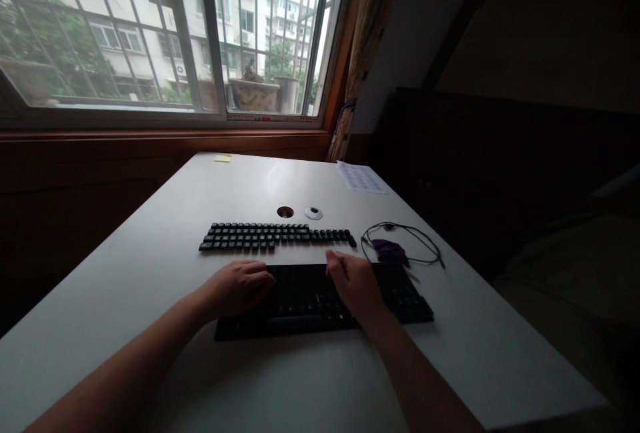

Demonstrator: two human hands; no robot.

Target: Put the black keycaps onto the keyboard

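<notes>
Well inside table edges: keyboard

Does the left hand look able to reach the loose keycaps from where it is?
Likely yes: the left hand is at the left part of the keyboard, and the loose keycaps lie on the table just beyond it, with nothing visible in between.

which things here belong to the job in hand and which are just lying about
Job, apparently:
black rectangular keyboard
black plastic keycaps
purple crumpled cloth, perhaps
black looped cable, perhaps

Lying about, seemingly:
small yellow paper
white printed sheet
white round disc
</notes>
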